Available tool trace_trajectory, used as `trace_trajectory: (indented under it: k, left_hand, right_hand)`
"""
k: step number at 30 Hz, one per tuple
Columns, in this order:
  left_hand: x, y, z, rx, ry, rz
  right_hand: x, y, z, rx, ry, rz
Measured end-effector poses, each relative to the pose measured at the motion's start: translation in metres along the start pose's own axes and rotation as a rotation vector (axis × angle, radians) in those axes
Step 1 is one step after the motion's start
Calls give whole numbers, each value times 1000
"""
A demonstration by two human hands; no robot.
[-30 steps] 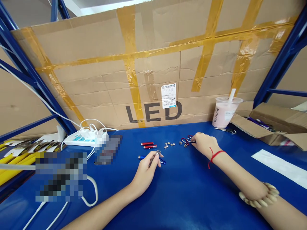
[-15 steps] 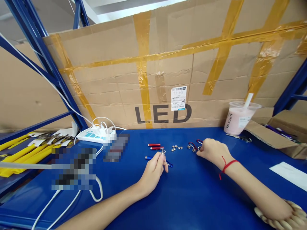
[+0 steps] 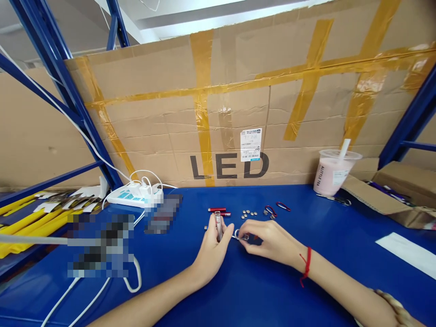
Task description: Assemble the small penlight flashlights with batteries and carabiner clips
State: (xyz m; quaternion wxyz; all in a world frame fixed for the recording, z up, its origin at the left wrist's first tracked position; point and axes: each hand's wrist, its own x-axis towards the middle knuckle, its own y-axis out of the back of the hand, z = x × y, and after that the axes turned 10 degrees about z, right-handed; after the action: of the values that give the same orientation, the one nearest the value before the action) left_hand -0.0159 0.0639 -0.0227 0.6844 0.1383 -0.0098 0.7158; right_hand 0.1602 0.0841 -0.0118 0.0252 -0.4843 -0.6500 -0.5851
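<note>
My left hand is closed round a small silver tube, held upright over the blue table. Just to its right, my right hand pinches a small metal ring clip against the tube's side. Behind the hands lie two red tubes, several button cells and two red carabiner clips. A blue tube is mostly hidden behind my left hand.
A taped cardboard sheet marked LED walls the back. A pink drink cup with straw stands at right, beside an open carton. A white power strip with cables and yellow items lie at left.
My right hand left the red clips and came left to meet my left hand, bringing a metal ring. My left hand turned the silver tube upright.
</note>
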Motion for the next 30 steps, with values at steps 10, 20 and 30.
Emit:
trace_trajectory:
  k: [10,20,30]
  left_hand:
    - [4,-2,-6,65,-92,-47]
    - [4,1,-2,186,-77,-94]
    - [5,3,-4,230,-131,-134]
  right_hand:
    - [-3,-2,1,23,51,45]
    - [-4,-10,0,224,-177,-34]
    - [-1,-10,-2,307,-238,105]
